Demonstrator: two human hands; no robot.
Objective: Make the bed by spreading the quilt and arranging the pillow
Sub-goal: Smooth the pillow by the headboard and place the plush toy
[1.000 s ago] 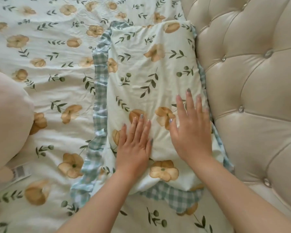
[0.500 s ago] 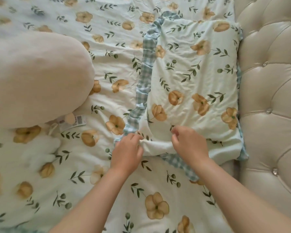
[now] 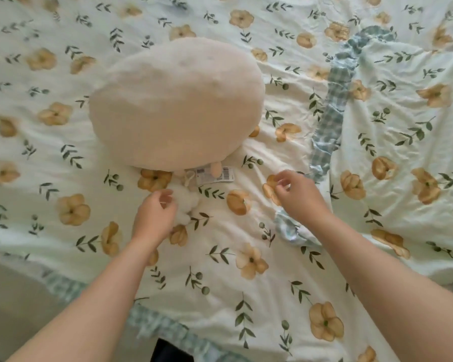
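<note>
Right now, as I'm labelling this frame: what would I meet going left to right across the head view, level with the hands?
left hand → barcode tag → right hand → floral pillow. The round plush cushion overlaps the first two, so it is left out.

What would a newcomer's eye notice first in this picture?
The big round beige plush cushion, lying on the floral quilt left of centre. Then the left hand and right hand just below it, and the pillow with its checked frill at the right.
</note>
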